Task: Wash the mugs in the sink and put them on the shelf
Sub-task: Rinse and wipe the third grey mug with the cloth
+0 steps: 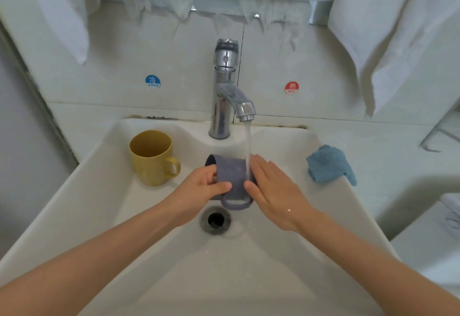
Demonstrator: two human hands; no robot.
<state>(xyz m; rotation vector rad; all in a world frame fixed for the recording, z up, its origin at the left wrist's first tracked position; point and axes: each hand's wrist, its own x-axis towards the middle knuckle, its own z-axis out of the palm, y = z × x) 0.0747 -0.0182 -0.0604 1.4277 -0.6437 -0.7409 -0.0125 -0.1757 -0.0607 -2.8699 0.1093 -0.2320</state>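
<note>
A grey-purple mug lies on its side over the white sink, mouth to the left, handle toward me. My left hand grips its mouth end, fingers curled at the rim and thumb across the wall. My right hand presses flat, straight fingers against its bottom end. Water runs from the chrome tap onto the mug beside my right fingers. A yellow mug stands upright on the sink's left slope, handle to the right.
The drain lies just below the held mug. A crumpled blue cloth sits on the sink's right rim. White towels hang along the wall above. A wire rack shows at the right edge.
</note>
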